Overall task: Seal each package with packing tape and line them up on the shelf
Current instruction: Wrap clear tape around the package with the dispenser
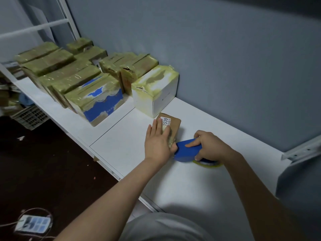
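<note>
a small flat brown paper package [174,125] with a white printed label [165,121] lies on the white shelf [125,141], and everything else is placed from it. the left hand [159,140] lies on its near half with fingers straight and spread, pressing it down rather than gripping. touching the package's near right corner is a blue plastic tape dispenser [186,150], which the right hand [211,145] grasps with fingers curled round its body. a roll of yellowish clear tape [208,164] shows beneath that hand. a strip of tape seems to lie over the package's near end under the left palm, though the hand hides most of it. just behind the package stands a white cardboard box [156,94] wrapped in yellowed tape. further left of that sit a blue and white taped box [102,105] and a row of brown taped parcels [60,73]. the package looks light and thin, probably a little soft under pressure, so it would likely slide on the smooth shelf if the tape were pulled without a flat palm holding it. to lift it, pinching the two long edges looks safest, keeping off the fresh tape. it looks well short of sealed and has yet to join the row.
</note>
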